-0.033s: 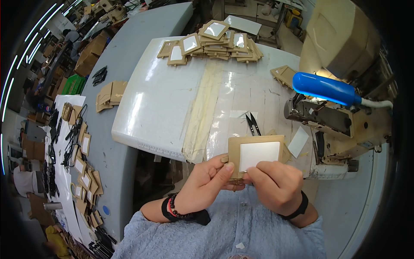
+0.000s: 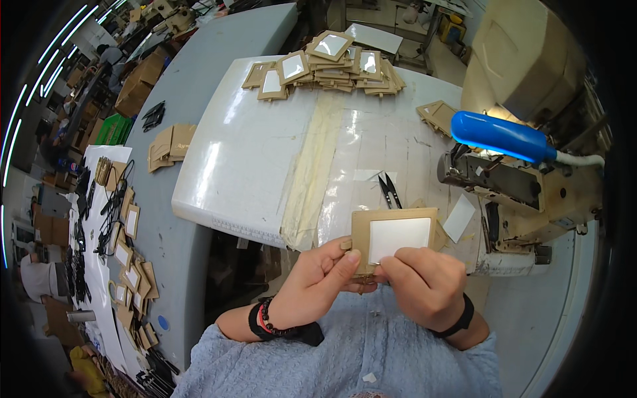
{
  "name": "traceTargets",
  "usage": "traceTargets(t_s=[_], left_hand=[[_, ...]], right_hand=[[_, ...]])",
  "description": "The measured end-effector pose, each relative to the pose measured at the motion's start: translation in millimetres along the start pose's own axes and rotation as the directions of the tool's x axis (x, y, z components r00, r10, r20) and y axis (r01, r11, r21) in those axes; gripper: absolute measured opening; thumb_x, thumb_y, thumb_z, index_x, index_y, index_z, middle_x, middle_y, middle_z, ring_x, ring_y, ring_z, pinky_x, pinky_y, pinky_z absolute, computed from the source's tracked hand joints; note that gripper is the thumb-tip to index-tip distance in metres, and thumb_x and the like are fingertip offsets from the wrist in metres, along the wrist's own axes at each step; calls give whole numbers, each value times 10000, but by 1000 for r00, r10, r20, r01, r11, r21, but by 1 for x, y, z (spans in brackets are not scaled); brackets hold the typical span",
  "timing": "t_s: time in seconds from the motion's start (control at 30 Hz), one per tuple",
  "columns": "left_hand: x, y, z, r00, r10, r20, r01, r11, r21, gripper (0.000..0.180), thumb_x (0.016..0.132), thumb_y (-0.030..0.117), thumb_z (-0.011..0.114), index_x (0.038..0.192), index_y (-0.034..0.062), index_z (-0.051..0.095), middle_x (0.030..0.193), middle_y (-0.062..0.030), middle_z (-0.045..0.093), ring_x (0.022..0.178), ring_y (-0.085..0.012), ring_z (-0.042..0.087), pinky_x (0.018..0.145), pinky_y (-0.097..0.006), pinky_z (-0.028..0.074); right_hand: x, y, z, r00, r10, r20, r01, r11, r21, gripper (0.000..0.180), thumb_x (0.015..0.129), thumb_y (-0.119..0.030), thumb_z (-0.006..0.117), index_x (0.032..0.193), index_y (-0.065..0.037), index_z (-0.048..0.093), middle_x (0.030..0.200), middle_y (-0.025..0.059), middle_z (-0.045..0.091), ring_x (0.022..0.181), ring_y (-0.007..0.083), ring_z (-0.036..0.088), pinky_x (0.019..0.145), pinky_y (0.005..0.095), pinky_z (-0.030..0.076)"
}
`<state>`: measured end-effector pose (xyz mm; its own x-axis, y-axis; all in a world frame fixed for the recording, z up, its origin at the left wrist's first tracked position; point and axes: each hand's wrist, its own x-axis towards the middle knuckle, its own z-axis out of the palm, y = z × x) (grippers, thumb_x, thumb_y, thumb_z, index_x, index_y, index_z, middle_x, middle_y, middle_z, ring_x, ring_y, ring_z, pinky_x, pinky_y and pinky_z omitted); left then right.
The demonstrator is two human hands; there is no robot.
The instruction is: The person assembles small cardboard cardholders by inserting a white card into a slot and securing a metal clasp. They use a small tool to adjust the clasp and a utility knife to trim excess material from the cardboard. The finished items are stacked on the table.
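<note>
My left hand [image 2: 322, 275] grips a flat tan frame-shaped piece [image 2: 360, 232] by its left edge, thumb on the front and fingers behind. A white panel [image 2: 400, 237] fills the frame's window. Over the panel's lower edge, my right hand [image 2: 428, 282] is closed in a pinch. A tiny pale or shiny bit shows at its fingertips, too small to name. Just beyond the piece lie black thread snips [image 2: 389, 190], blades toward me. A white slip [image 2: 459, 217] rests on the table to the right.
Many similar tan pieces are heaped at the table's far edge [image 2: 332, 69]. On the right stands a sewing machine [image 2: 511, 186] with a blue lamp [image 2: 501, 137]. The grey side table [image 2: 179, 252] at left bears more tan pieces [image 2: 136, 278] and black cords [image 2: 113, 212].
</note>
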<state>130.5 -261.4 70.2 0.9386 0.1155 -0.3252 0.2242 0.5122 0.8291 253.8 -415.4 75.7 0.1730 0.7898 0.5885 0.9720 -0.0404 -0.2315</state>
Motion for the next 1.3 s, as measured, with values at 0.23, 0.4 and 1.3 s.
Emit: traceTargets(t_s=[0.23,0.4,1.3], left_hand=[[0,1,0,1000,5,9,-5,1000,19,419,1006,222,390,1322,-54,388,1103,-164,615,955,-223,642,855,-356,539],[0,1,0,1000,12,14,-12,1000,21,418,1006,219,390,1322,-55,387,1104,-163,614,955,-222,641,860,-355,537],[-2,0,3,997,73,-28,-71,995,73,424,1008,202,379,1320,-84,365,1125,-189,599,991,-243,632,873,-357,537]], right_hand=[[1,-1,2,1000,13,-4,-13,1000,19,269,629,-96,638,892,-36,637,789,30,582,555,132,548,445,251,411],[2,-2,1,1000,20,15,-20,1000,13,275,626,-96,639,895,-39,642,793,25,585,552,127,540,441,250,406],[8,-5,-1,997,40,63,-37,999,-40,254,626,-109,633,874,-53,627,824,-6,582,552,102,524,441,235,398]])
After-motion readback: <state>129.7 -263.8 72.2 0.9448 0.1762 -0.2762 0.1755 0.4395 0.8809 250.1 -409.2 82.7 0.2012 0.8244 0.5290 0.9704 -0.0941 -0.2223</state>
